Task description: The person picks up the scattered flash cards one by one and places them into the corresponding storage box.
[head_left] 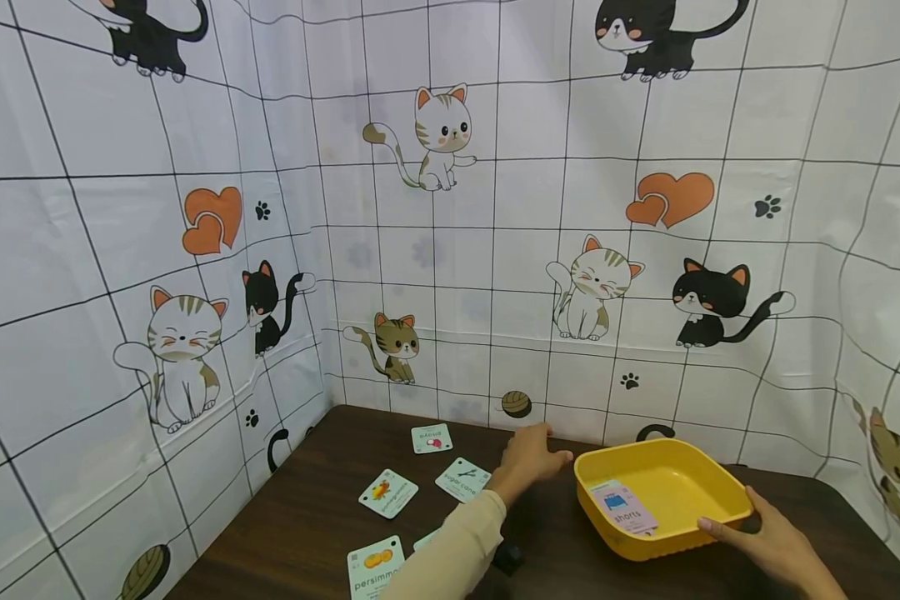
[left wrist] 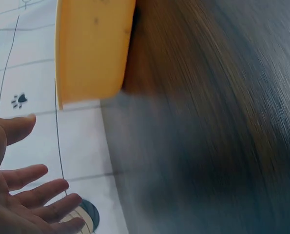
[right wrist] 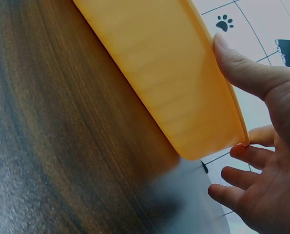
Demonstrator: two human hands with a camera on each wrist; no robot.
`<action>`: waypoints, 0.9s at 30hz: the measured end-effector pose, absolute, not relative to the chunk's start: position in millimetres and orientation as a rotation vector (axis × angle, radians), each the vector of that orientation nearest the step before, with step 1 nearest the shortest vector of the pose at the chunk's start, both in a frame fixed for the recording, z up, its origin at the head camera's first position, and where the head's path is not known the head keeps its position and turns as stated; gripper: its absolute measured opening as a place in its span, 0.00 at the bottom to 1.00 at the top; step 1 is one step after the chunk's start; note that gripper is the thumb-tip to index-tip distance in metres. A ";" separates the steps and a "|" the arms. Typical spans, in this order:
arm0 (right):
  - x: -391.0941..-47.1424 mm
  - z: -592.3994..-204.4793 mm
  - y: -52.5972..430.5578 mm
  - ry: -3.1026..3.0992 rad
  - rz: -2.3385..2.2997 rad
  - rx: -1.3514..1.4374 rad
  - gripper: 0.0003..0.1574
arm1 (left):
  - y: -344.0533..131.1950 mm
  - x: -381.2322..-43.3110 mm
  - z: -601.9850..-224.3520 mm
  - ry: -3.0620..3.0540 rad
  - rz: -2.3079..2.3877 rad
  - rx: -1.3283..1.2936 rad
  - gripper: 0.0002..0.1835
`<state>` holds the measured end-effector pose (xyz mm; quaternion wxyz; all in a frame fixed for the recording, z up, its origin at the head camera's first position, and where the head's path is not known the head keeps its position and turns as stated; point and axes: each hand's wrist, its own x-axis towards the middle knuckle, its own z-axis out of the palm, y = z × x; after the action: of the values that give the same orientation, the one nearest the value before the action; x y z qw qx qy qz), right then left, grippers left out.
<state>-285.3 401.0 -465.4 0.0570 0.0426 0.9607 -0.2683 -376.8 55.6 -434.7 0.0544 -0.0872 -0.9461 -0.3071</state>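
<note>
A yellow plastic basket (head_left: 690, 475) stands on the dark wooden table, with a pinkish flashcard (head_left: 630, 510) reading "shorts" on top of other cards inside it. My right hand (head_left: 780, 542) holds the basket's near right corner. In the right wrist view its thumb (right wrist: 227, 53) lies along the rim and the other fingers are spread around the corner. My left hand (head_left: 528, 458) is beside the basket's left end, apart from it, fingers extended and nothing held. Below that hand lies a "sugar cane" flashcard (head_left: 462, 478), partly behind the sleeve.
More flashcards lie on the left: one with a pink fruit (head_left: 432, 438), one with an orange-red fruit (head_left: 388, 493), and a "persimmon" card (head_left: 375, 567). A small black object (head_left: 507, 557) sits by the left sleeve. A cat-print curtain (head_left: 495, 250) hangs behind the table (head_left: 285, 533).
</note>
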 end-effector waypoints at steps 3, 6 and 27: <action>-287.1 -465.9 402.0 2.908 -0.813 0.140 0.82 | 44.3 -380.8 -435.5 -2.892 -0.916 -0.259 0.35; -288.7 -467.0 403.5 2.903 -0.809 0.148 0.82 | 32.9 -383.4 -436.2 -2.888 -0.916 -0.264 0.39; -291.2 -472.7 404.4 2.898 -0.772 0.216 0.83 | -54.2 -393.1 -444.0 -2.861 -0.974 -0.267 0.54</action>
<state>-291.2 404.4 -472.7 0.0673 0.0717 0.9617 -0.2560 -393.1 -54.2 -444.0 0.0539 -0.0880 -0.9415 -0.3207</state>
